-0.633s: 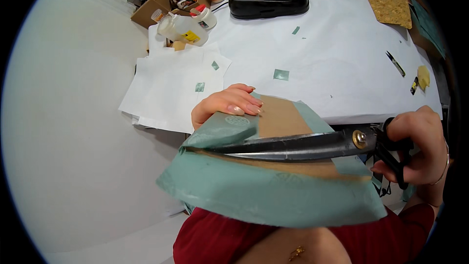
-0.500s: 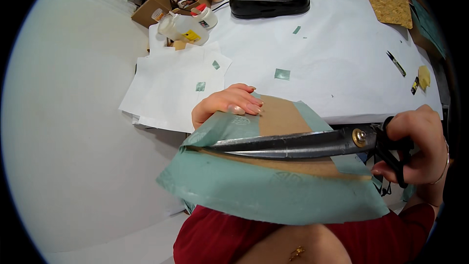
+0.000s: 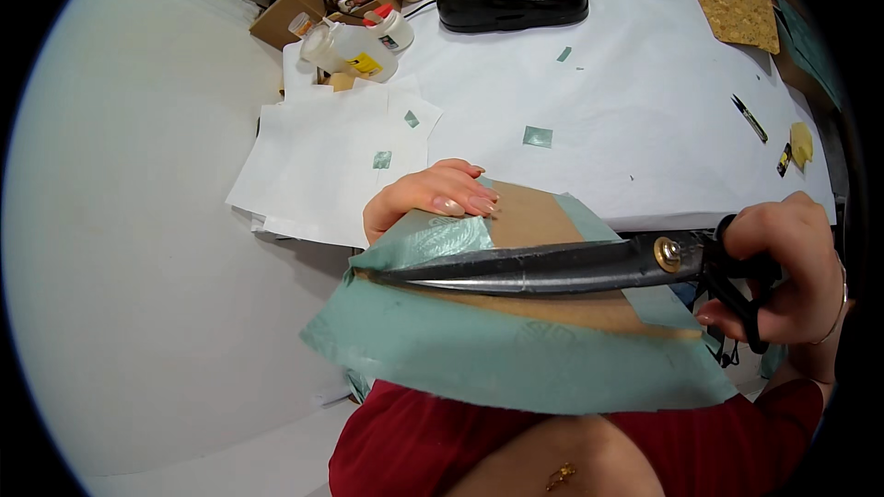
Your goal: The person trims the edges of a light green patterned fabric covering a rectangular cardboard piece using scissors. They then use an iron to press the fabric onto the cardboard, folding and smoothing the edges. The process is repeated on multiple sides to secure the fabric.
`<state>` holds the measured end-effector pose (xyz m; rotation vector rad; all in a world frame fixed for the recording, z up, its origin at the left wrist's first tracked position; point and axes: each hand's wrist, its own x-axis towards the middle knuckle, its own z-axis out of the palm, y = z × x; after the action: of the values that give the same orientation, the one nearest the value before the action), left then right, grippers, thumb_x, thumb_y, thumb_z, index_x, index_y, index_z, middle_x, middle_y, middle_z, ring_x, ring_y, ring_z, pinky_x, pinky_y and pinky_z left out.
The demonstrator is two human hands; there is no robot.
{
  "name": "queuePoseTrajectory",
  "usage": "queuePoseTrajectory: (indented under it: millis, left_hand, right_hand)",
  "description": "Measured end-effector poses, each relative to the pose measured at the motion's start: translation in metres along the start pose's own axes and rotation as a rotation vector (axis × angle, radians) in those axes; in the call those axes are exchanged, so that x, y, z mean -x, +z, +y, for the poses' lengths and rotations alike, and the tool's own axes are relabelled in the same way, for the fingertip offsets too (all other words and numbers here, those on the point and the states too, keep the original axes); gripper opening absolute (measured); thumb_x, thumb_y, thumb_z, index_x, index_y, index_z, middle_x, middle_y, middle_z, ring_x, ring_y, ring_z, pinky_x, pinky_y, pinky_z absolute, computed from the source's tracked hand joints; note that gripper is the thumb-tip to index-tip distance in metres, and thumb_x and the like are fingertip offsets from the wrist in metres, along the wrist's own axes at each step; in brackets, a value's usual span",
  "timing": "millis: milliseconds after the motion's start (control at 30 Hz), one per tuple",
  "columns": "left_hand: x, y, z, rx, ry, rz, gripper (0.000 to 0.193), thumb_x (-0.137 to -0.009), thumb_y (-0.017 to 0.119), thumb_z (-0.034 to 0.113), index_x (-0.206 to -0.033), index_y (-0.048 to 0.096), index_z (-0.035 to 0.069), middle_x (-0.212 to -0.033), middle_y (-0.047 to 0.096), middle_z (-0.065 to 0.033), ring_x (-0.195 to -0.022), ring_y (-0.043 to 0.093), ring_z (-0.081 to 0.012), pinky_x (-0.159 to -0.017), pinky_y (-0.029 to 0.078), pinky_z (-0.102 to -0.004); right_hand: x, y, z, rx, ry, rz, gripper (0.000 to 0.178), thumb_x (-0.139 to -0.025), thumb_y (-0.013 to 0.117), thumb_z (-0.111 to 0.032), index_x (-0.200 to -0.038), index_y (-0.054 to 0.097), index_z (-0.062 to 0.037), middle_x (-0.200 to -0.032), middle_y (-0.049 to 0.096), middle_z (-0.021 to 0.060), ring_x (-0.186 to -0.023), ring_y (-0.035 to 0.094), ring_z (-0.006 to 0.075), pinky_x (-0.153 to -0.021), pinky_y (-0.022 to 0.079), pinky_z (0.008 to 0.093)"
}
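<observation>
My left hand (image 3: 433, 195) grips the far left edge of a tan cardboard panel (image 3: 534, 219), with its fingers over the top. Sea-green patterned cloth (image 3: 525, 370) is folded over the panel's sides, and a wide flap of it hangs toward me. In my right hand (image 3: 783, 253) are large black-handled scissors (image 3: 525, 269), the fingers through the loops. Their long dark blades lie across the panel, pointing left, nearly together. The tips reach the corner where the cloth folds at the left. My left thumb and the panel's underside are hidden.
A white-covered table (image 3: 635, 101) lies beyond my hands, bearing green scraps (image 3: 538, 136) and tweezers (image 3: 750, 119). An iron on a black base (image 3: 511, 7) stands at the back. White paper sheets (image 3: 313, 166), plastic jars (image 3: 368, 51) and a cardboard box (image 3: 287, 14) are at left.
The scissor blades have drawn closer together, and their tips now show at the left corner. The cloth there has shifted off them. Both hands keep their grip.
</observation>
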<state>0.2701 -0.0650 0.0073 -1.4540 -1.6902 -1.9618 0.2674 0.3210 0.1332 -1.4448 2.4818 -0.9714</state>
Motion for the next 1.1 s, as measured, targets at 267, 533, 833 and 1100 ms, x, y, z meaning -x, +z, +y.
queuePoseTrajectory:
  millis: [267,533,833,1100]
  left_hand:
    - [0.004,-0.006,-0.007,0.050,0.081,0.016,0.035,-0.100,0.058,0.022,-0.124,0.057,-0.004,-0.109,0.070,-0.0285,-0.103,0.069,-0.0419,-0.098,0.042,-0.0572]
    - [0.010,-0.006,-0.004,0.041,0.037,-0.015,0.032,-0.106,0.049,0.029,-0.125,0.051,0.004,-0.122,0.063,-0.0227,-0.118,0.062,-0.0411,-0.109,0.035,-0.0578]
    - [0.005,-0.014,-0.003,0.055,-0.001,-0.078,0.030,-0.105,0.052,0.027,-0.124,0.053,0.005,-0.120,0.064,-0.0221,-0.114,0.063,-0.0399,-0.106,0.037,-0.0548]
    - [0.005,-0.013,-0.010,0.089,0.015,-0.066,0.029,-0.105,0.052,0.027,-0.123,0.053,0.004,-0.118,0.065,-0.0222,-0.110,0.064,-0.0391,-0.101,0.039,-0.0540]
  right_hand:
    - [-0.006,0.003,-0.004,-0.005,0.028,0.004,0.050,-0.063,0.097,-0.031,-0.085,0.060,-0.0057,-0.064,0.061,0.0041,-0.049,0.062,0.0135,-0.044,0.041,0.0214]
    - [-0.007,0.009,0.000,-0.007,0.008,0.012,0.050,-0.063,0.097,-0.031,-0.085,0.060,-0.0059,-0.064,0.061,0.0037,-0.049,0.061,0.0130,-0.043,0.042,0.0217]
    - [-0.012,0.006,-0.001,-0.035,0.026,0.000,0.052,-0.062,0.098,-0.033,-0.085,0.060,-0.0061,-0.065,0.061,0.0031,-0.049,0.061,0.0130,-0.044,0.042,0.0218]
    - [-0.016,0.005,0.002,-0.041,0.018,-0.025,0.052,-0.062,0.098,-0.032,-0.086,0.060,-0.0057,-0.066,0.062,0.0035,-0.050,0.062,0.0131,-0.044,0.042,0.0215]
